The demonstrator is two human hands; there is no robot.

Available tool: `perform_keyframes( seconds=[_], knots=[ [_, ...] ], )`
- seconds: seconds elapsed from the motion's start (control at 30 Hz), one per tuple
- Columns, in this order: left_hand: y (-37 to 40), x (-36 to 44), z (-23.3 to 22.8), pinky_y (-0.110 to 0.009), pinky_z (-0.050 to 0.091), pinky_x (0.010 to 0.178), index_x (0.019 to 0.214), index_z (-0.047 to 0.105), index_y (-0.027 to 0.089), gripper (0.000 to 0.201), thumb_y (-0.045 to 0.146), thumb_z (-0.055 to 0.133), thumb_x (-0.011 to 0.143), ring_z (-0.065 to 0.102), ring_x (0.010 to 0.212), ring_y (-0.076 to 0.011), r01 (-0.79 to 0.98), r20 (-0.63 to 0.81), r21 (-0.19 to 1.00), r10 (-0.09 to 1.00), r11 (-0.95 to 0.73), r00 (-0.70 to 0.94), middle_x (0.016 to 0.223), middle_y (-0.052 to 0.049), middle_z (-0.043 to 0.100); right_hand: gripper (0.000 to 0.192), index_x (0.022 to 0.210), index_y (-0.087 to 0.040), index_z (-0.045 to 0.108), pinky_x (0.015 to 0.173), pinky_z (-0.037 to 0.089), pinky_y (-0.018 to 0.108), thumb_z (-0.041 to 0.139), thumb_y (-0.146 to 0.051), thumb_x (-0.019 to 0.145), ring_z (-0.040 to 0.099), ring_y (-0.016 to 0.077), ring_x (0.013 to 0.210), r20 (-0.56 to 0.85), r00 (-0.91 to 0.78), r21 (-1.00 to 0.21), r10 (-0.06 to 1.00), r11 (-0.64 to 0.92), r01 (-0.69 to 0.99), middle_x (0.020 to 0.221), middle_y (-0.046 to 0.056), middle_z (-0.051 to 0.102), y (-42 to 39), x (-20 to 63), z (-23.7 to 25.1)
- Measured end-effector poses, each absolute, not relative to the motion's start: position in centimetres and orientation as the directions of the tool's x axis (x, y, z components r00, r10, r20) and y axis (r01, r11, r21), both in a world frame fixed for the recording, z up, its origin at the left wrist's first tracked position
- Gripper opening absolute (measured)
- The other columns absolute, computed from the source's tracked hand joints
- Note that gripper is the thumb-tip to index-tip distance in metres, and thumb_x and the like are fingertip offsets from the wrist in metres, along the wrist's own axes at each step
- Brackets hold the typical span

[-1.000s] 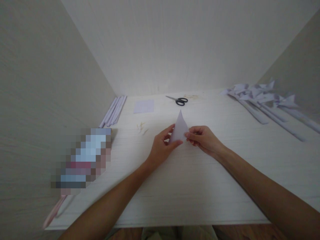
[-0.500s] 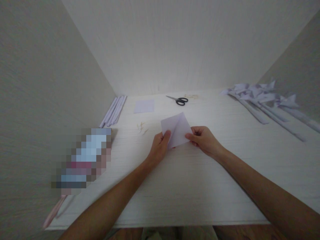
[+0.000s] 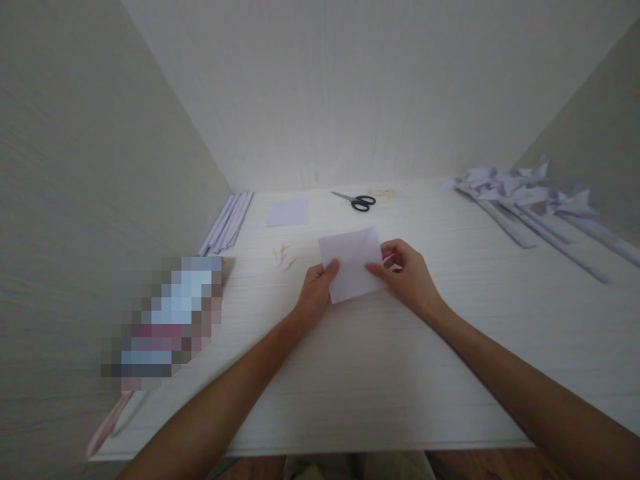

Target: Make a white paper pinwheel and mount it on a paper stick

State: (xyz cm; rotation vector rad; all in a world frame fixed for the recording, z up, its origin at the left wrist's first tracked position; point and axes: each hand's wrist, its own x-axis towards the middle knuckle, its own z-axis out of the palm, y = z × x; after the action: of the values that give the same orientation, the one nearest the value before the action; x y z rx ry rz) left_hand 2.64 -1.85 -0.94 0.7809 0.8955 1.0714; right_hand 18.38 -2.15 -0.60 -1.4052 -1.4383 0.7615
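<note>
While resting on a pale surface (image 3: 350,373), holding a pale lilac paper square (image 3: 351,264) flat at the middle, well in front of the near edge. Left hand (image 3: 316,293) pinching its left edge, thumb on top; right hand (image 3: 407,273) pinching its right edge, fingers curled. Lying beyond, well apart: black-handled scissors (image 3: 356,201) and another lilac square (image 3: 289,212). Leaning along the left wall, rolled paper strips (image 3: 227,221). Spreading over the far right, folded paper pieces with long stems (image 3: 525,200).
</note>
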Motion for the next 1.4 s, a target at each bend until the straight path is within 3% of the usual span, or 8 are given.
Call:
perform_keyframes(
  seconds=[0.17, 0.3, 0.53, 0.73, 0.93, 1.2, 1.3, 1.4],
  knots=[
    [-2.1, 2.3, -1.1, -0.027, 0.045, 0.059, 0.077, 0.063, 0.010, 0.036, 0.044, 0.055, 0.067, 0.058, 0.060, -0.0146, -0.155, -0.154, 0.967, 0.947, 0.203, 0.283, 0.067, -0.006, 0.064, 0.029, 0.080, -0.017, 0.055, 0.060, 0.046, 0.029, 0.067, -0.033, 0.058, 0.056, 0.0130, 0.064, 0.032, 0.002, -0.999, 1.000, 0.032, -0.024, 0.077, 0.003, 0.062, -2.1, 18.1, -0.4],
    [-2.5, 2.3, -0.5, -0.024, 0.042, 0.051, 0.069, 0.062, 0.011, 0.036, 0.045, 0.050, 0.070, 0.053, 0.054, -0.0119, 0.004, -0.105, 0.994, 0.960, 0.108, 0.261, 0.060, -0.002, 0.060, 0.026, 0.072, -0.015, 0.058, 0.059, 0.047, 0.031, 0.069, -0.031, 0.055, 0.057, 0.0147, 0.062, -0.041, 0.012, -0.989, 0.999, -0.039, -0.145, 0.073, 0.004, 0.063, -2.2, 18.2, -0.5],
    [-2.9, 2.7, -0.2, -0.021, 0.041, 0.041, 0.055, 0.055, 0.012, 0.027, 0.037, 0.054, 0.067, 0.048, 0.043, -0.0090, 0.182, -0.117, 0.980, 0.974, 0.082, 0.196, 0.051, 0.000, 0.053, 0.028, 0.058, -0.017, 0.048, 0.041, 0.036, 0.022, 0.070, -0.033, 0.053, 0.045, 0.0086, 0.045, 0.023, 0.210, -1.000, 0.978, 0.021, 0.007, 0.051, -0.004, 0.051, -2.1, 18.6, -0.6],
    [-2.6, 2.3, -0.4, -0.020, 0.037, 0.037, 0.060, 0.059, 0.011, 0.027, 0.038, 0.059, 0.061, 0.048, 0.043, -0.0096, 0.243, -0.012, 0.970, 1.000, 0.014, -0.012, 0.050, 0.000, 0.054, 0.026, 0.054, -0.016, 0.049, 0.040, 0.031, 0.021, 0.068, -0.033, 0.054, 0.041, 0.0078, 0.045, 0.043, 0.133, -0.981, 0.990, 0.017, 0.191, 0.049, -0.003, 0.048, -2.7, 17.9, 0.0],
    [-2.3, 1.9, -0.1, -0.025, 0.045, 0.050, 0.069, 0.062, 0.011, 0.029, 0.038, 0.062, 0.058, 0.055, 0.054, -0.0120, 0.036, 0.042, 0.999, 0.966, -0.034, -0.254, 0.063, -0.003, 0.062, 0.019, 0.059, -0.015, 0.057, 0.044, 0.038, 0.025, 0.061, -0.034, 0.062, 0.046, 0.0110, 0.049, -0.005, -0.075, -0.978, 0.997, 0.011, 0.208, 0.056, 0.001, 0.054, -3.3, 17.1, 0.1],
    [-3.2, 2.3, -0.3, -0.029, 0.049, 0.057, 0.075, 0.064, 0.013, 0.022, 0.031, 0.054, 0.069, 0.058, 0.061, -0.0162, 0.308, 0.198, 0.928, 0.978, -0.210, 0.071, 0.069, -0.005, 0.066, 0.023, 0.065, -0.014, 0.056, 0.042, 0.044, 0.024, 0.059, -0.037, 0.064, 0.050, 0.0111, 0.047, -0.130, -0.169, -0.991, 0.977, -0.120, 0.065, 0.057, 0.001, 0.057, -3.5, 16.6, -0.3],
    [-3.3, 2.1, -0.4, -0.031, 0.047, 0.075, 0.097, 0.060, 0.015, 0.028, 0.020, 0.041, 0.076, 0.059, 0.081, -0.0172, 0.406, 0.342, 0.815, 0.909, -0.413, 0.238, 0.091, -0.006, 0.065, 0.025, 0.068, -0.014, 0.056, 0.044, 0.045, 0.024, 0.059, -0.039, 0.065, 0.052, 0.0114, 0.047, -0.125, -0.200, -0.991, 0.972, -0.130, -0.014, 0.058, 0.002, 0.059, -3.2, 16.8, -0.6],
    [-3.4, 1.9, -0.6, -0.032, 0.037, 0.092, 0.121, 0.042, 0.018, 0.051, 0.004, 0.031, 0.073, 0.046, 0.109, -0.0158, 0.440, 0.451, 0.673, 0.801, -0.595, 0.393, 0.121, -0.006, 0.049, 0.030, 0.072, -0.014, 0.056, 0.045, 0.045, 0.023, 0.056, -0.044, 0.068, 0.053, 0.0113, 0.047, -0.112, -0.196, -0.984, 0.974, -0.136, -0.113, 0.056, 0.002, 0.058, -3.0, 16.7, -0.8]
  ],
)
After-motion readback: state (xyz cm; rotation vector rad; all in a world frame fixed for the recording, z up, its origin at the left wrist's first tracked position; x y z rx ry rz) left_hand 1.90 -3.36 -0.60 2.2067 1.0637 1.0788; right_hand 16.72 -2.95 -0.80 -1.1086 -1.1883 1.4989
